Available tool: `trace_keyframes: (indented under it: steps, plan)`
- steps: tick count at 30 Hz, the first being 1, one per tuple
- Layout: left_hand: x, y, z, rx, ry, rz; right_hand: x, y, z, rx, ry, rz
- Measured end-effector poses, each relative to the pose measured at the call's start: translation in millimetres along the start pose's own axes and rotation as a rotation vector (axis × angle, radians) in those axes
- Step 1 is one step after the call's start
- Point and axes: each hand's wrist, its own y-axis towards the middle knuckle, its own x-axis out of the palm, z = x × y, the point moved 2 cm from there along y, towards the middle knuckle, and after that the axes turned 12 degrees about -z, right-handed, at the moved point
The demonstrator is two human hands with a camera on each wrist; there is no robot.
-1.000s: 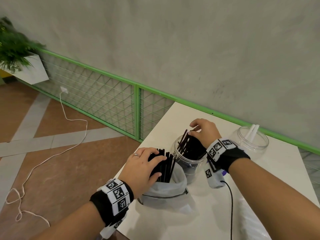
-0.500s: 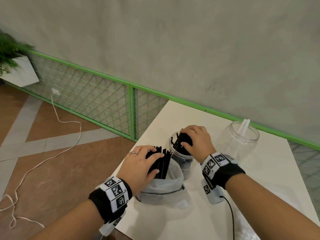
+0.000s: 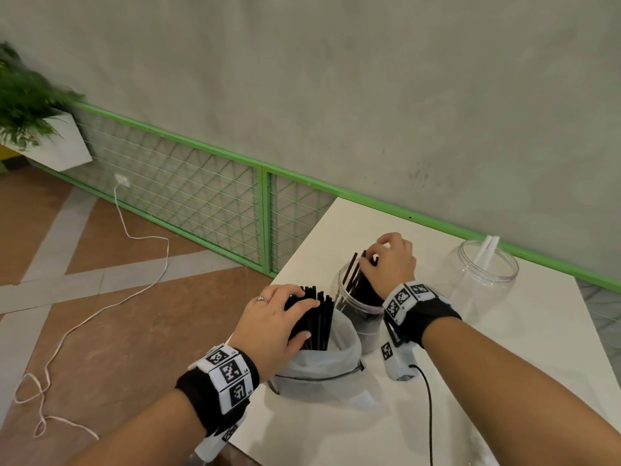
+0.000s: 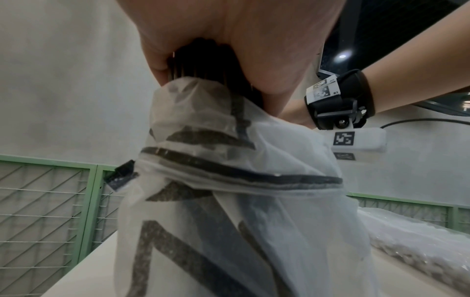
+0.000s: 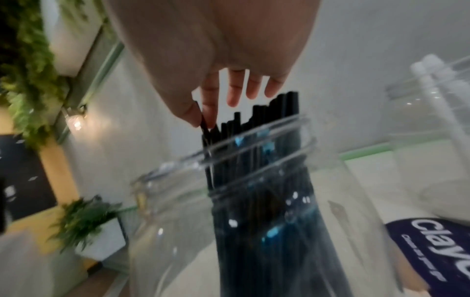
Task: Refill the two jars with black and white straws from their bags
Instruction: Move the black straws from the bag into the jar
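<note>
My left hand (image 3: pixel 295 314) grips a bundle of black straws (image 3: pixel 319 317) that stands upright in a translucent white bag (image 3: pixel 322 364) at the table's near left corner. In the left wrist view that hand (image 4: pixel 203 50) closes round the straw bundle (image 4: pixel 203 66) just above the bag's rim (image 4: pixel 229 180). My right hand (image 3: pixel 373 257) hovers over the clear jar (image 3: pixel 359 307), which holds several black straws. Seen from the right wrist, the hand's (image 5: pixel 202 116) thumb and forefinger pinch one black straw (image 5: pixel 204 132) at its tip. A second clear jar (image 3: pixel 484 274) holds white straws (image 3: pixel 487 250).
The white table (image 3: pixel 504 364) ends close to the bag on the left, with tiled floor and a green mesh fence (image 3: pixel 201 196) beyond. A crinkled clear plastic bag (image 4: pixel 419 241) lies to the right. A dark blue printed label (image 5: pixel 437 251) lies by the jars. A black cable (image 3: pixel 428 415) runs from my right wrist.
My right hand, pressed low onto the jar mouth half a second ago, has lifted to the straw tips. My left hand has stayed on the bundle in the bag.
</note>
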Motion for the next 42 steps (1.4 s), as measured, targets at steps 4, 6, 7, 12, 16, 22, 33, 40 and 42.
trace_keyframes:
  steps: [4, 6, 7, 12, 16, 22, 33, 40, 42]
  plan:
    - [0, 2, 0, 0.001, -0.012, -0.002, -8, 3, 16, 0.126, 0.134, 0.050]
    - [1, 3, 2, 0.007, -0.015, -0.006, -9, 1, 22, 0.147, 0.130, 0.047]
    - [1, 3, 4, 0.015, -0.017, -0.005, -11, -1, 23, 0.134, 0.127, 0.055]
    - [2, 4, 10, 0.033, -0.017, -0.001, -19, -37, 18, -0.145, 0.247, 0.112]
    - [2, 6, 11, 0.037, -0.024, 0.015, -13, -89, 0, -0.316, 0.435, -0.031]
    - [3, 2, 18, 0.058, -0.026, 0.049, 25, -124, -24, -0.090, 0.761, -0.367]
    - [-5, -12, 20, 0.005, -0.202, 0.075, 58, -121, -32, -0.094, 0.772, -0.429]
    - [-15, -3, 9, -0.037, 0.064, -0.093, 59, -124, -29, -0.074, 0.728, -0.436]
    - [-16, 2, 8, -0.011, 0.040, -0.122, 56, -125, -31, -0.108, 0.708, -0.466]
